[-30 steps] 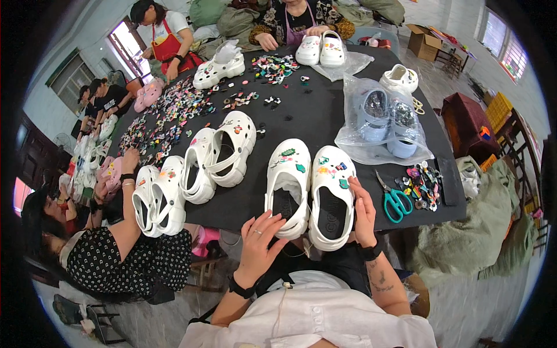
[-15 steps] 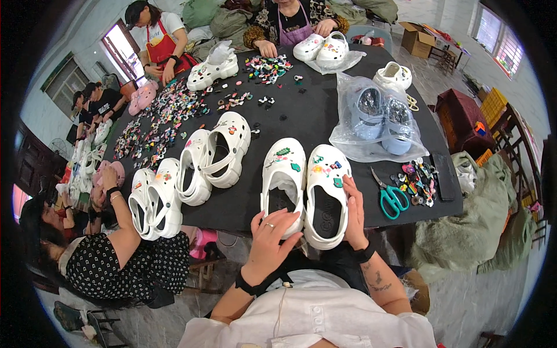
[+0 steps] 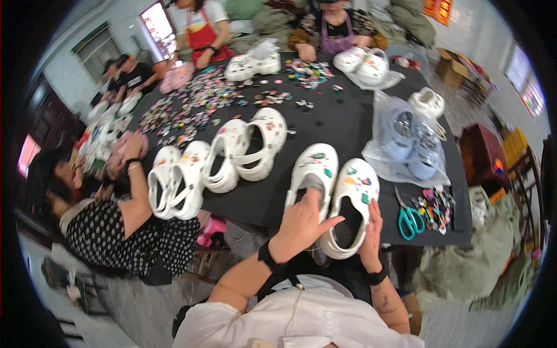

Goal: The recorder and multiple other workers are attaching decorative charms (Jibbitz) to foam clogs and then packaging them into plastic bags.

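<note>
A pair of white clogs with colourful shoe charms stands at the table's near edge: a left clog [image 3: 324, 158] and a right clog [image 3: 353, 173]. My left hand [image 3: 299, 227] reaches into the left clog's foot opening, and its fingertips are hidden there. Its thumb stretches out toward the right clog. My right hand [image 3: 370, 235] grips the outer side of the right clog, with its fingers along the wall. Whether anything sits under my left fingertips cannot be made out.
Two more white clog pairs, one nearer [image 3: 194, 165] and one farther [image 3: 255, 145], stand left. Loose charms [image 3: 191, 101] cover the far left. Teal scissors [image 3: 411, 220], a charm pile [image 3: 436, 210] and bagged blue clogs [image 3: 415, 142] lie right. Co-workers sit or stand around the table.
My left hand has moved from the left clog's heel into its opening. My right hand stays on the right clog. The whole view has shifted, with the scene now farther right.
</note>
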Tool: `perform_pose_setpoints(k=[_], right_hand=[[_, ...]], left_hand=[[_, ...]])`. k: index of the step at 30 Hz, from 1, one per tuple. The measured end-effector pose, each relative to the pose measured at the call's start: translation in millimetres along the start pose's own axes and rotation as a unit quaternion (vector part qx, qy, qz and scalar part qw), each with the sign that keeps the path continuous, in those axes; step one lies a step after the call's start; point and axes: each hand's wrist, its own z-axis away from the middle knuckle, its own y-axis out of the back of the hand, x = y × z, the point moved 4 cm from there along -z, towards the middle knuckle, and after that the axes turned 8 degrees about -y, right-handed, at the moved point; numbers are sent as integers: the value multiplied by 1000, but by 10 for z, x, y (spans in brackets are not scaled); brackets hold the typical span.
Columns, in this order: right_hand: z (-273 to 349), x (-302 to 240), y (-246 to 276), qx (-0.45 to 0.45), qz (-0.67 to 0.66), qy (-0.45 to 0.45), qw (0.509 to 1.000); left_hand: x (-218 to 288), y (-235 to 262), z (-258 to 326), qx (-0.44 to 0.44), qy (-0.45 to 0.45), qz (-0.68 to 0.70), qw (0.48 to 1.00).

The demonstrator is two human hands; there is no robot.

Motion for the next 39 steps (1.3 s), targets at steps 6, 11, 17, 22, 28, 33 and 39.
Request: perform_pose_setpoints(k=[6, 11, 17, 22, 28, 33, 39], right_hand=[[66, -2, 11, 36, -50, -7, 998], [58, -177, -7, 31, -13, -10, 999], [110, -102, 17, 29, -39, -27, 998], [225, 167, 250, 159, -184, -86, 966], [236, 141, 400, 155, -150, -85, 973], [187, 33, 422, 145, -108, -108, 978], [199, -117, 444, 129, 10, -67, 989]], left_hand=[[-263, -141, -330, -202, -31, -58, 977], [-327, -160, -430, -303, -14, -39, 952], [-381, -238, -513, -297, -16, 46, 954], [-589, -187, -662, -299, -100, 30, 948], [-563, 27, -713, -301, -242, -16, 922], [-400, -10, -813, -203, -443, -42, 872], [-331, -281, -1086, -201, -510, -59, 835]])
